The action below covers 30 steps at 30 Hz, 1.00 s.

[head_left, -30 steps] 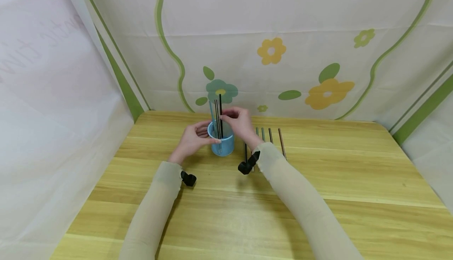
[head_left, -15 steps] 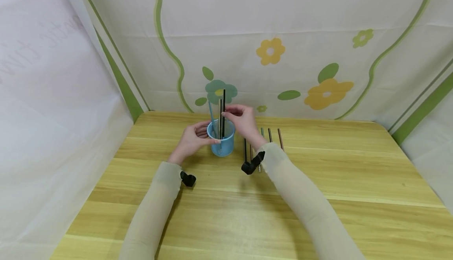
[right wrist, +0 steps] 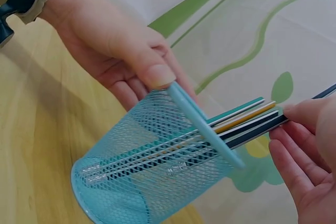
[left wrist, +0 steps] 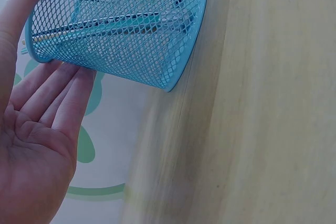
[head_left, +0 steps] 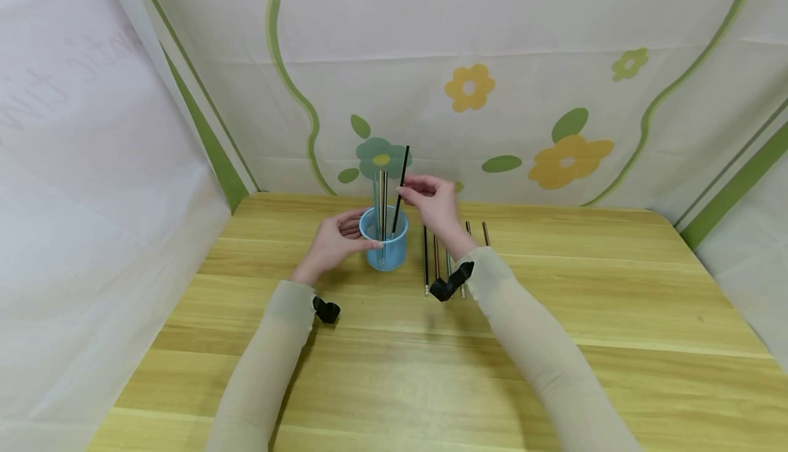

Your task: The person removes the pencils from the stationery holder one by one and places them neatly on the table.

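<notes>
A light-blue mesh pen holder (head_left: 386, 254) stands upright near the back of the table. My left hand (head_left: 335, 243) grips it from the left, thumb at the front rim and fingers behind; the left wrist view shows the mesh wall (left wrist: 115, 24) close to those fingers. Inside lean several pencils (right wrist: 247, 116) in teal, gold and black. Between thumb and fingertips my right hand (head_left: 434, 206) pinches a black pencil (head_left: 403, 168), tilted to the right, its lower end inside the holder. A shiny end (right wrist: 177, 168) of a pencil shows through the mesh.
To the right of the holder several pencils lie side by side, among them a black one (head_left: 425, 260) and a copper one (head_left: 486, 233); my right forearm (head_left: 529, 329) partly covers them. Behind the wooden table (head_left: 382, 370) hangs a flowered cloth (head_left: 394, 83).
My right hand has moved right and slightly up with the black pencil, which now leans away from the other pencils. The left hand stays on the pen holder.
</notes>
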{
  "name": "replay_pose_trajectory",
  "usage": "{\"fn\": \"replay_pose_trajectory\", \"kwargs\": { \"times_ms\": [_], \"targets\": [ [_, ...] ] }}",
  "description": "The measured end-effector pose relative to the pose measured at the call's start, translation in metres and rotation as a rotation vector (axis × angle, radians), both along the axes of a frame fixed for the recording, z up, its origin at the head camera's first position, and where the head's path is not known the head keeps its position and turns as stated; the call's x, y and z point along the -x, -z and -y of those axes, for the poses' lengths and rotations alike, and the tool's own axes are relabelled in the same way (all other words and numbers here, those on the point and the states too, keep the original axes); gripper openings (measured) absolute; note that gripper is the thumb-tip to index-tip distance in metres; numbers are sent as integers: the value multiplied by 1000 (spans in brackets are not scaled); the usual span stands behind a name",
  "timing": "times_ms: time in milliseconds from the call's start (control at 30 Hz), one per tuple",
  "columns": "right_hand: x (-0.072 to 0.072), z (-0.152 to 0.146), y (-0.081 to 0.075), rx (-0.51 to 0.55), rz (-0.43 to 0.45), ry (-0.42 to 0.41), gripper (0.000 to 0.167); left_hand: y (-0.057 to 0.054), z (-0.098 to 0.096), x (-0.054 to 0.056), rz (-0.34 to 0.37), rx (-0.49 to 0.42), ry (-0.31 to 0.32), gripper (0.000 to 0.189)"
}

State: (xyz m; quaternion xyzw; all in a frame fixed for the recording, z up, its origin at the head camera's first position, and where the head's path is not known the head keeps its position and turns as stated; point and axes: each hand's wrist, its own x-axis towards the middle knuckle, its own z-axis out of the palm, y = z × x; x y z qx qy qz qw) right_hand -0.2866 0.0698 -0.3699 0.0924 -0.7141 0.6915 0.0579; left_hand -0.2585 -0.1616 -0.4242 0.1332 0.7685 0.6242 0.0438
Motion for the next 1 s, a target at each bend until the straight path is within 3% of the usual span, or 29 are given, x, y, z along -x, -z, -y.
{"fn": "replay_pose_trajectory", "kwargs": {
  "times_ms": [433,633,733,1000],
  "targets": [
    [-1,-17,-18,162,-47,66,24,-2,1,-2,-21,3,-3,75],
    [-3,-30,-29,228,-112,86,22,0,2,-1,-18,0,5,75],
    [-4,-38,-32,229,-141,104,26,0,2,-1,-7,-4,7,75],
    [-8,-61,-35,236,-122,127,28,1,1,-1,13,-15,11,77]
  ]
}}
